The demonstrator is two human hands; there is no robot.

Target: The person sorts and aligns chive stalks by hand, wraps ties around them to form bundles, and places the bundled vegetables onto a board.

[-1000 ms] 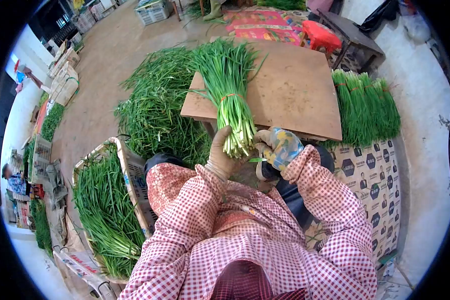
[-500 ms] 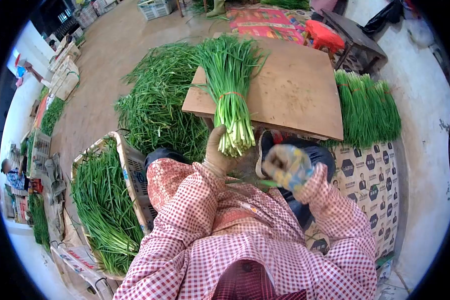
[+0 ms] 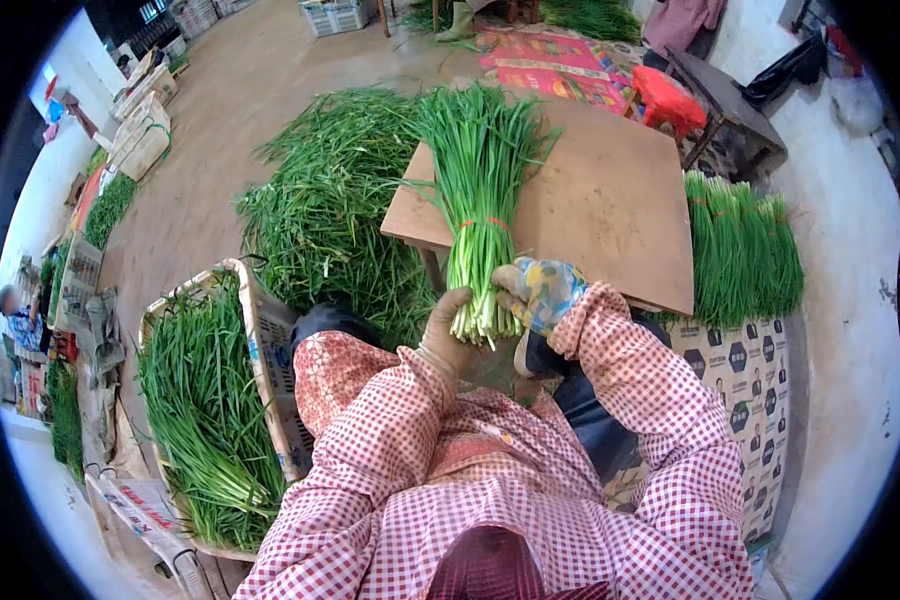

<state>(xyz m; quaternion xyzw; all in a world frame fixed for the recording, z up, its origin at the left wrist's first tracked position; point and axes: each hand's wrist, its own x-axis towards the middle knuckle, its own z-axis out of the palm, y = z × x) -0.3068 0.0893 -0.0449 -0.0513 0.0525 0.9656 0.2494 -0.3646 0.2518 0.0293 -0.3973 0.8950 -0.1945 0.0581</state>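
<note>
A bunch of garlic chives (image 3: 483, 170), tied with a red band, lies across the left part of a low wooden board table (image 3: 610, 200). Its pale cut ends hang over the near edge, toward me. My left hand (image 3: 446, 335), in a tan glove, is closed around those ends from the left and below, thumb up along the stalks. From the right, my right hand (image 3: 540, 292), in a blue and yellow patterned glove, has its bent fingers on the stalks just below the band. Whether it pinches single stalks is hidden.
Loose chives form a heap (image 3: 340, 190) left of the table, with a full plastic crate (image 3: 270, 350) nearer me. Tied bunches (image 3: 740, 250) stand at right on printed sheeting. A red-covered stool (image 3: 668, 100) is behind. Another person (image 3: 22, 325) sits at far left.
My right hand has come in from the right, apart from the bunch before, and now touches its stalks. My left hand keeps its hold. The view has shifted slightly.
</note>
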